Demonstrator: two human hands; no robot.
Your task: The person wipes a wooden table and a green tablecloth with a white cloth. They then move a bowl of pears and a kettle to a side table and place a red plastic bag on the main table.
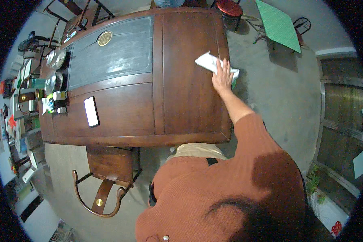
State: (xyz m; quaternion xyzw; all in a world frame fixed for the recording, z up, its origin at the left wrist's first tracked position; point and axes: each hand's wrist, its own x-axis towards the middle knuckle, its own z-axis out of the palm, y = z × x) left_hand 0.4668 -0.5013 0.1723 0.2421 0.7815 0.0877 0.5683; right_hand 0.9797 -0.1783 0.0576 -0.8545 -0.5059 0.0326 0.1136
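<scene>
My right hand [223, 75] lies with its fingers stretched out on a white cloth [208, 61], at the right edge of a brown wooden table [187, 103]. One end of the cloth reaches over the table's edge, beside something green that is mostly hidden. The palm presses on the cloth from above; whether the fingers grip it cannot be told. My left hand is out of view. A smartphone with a bright white screen [91, 112] rests on the left part of the table, below a dark inlaid panel [121, 57] with a round gold emblem.
Glass lidded pots [53, 82] and small bottles [60, 96] crowd the table's left end. A wooden armchair [109, 163] stands at the near side. Past the right edge are a green folding table [278, 25] and a red stool [229, 8]. A water jug [169, 3] shows at the far edge.
</scene>
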